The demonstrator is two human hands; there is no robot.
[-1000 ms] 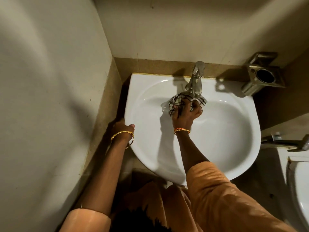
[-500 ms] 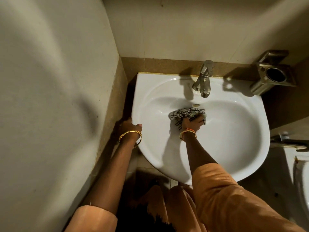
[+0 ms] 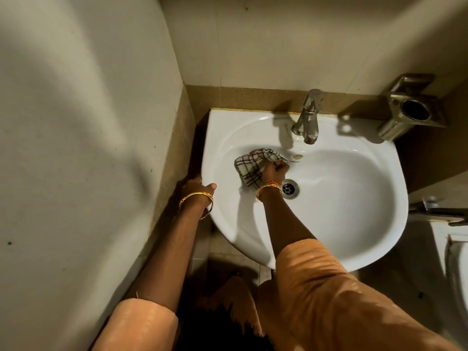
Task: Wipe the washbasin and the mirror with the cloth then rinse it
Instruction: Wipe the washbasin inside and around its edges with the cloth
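The white washbasin [image 3: 354, 206] fills the middle of the view, with a chrome tap [image 3: 307, 120] at its back rim and a metal drain [image 3: 290, 188] in the bowl. My right hand [image 3: 274, 172] presses a checked white-and-brown cloth [image 3: 250, 168] against the bowl's back-left slope, just left of the drain. My left hand [image 3: 196, 190] grips the basin's left rim beside the wall, thumb on top. No water runs from the tap. The mirror is out of view.
A tiled wall [image 3: 88, 148] stands close on the left and another behind the basin. A steel holder [image 3: 411, 110] is fixed to the wall at the back right. A metal lever [image 3: 438, 211] and a white toilet fixture [image 3: 455, 269] sit at the right edge.
My right hand has come down from the tap spout into the bowl with the cloth and slid it left, near the drain. The left hand stays on the rim.
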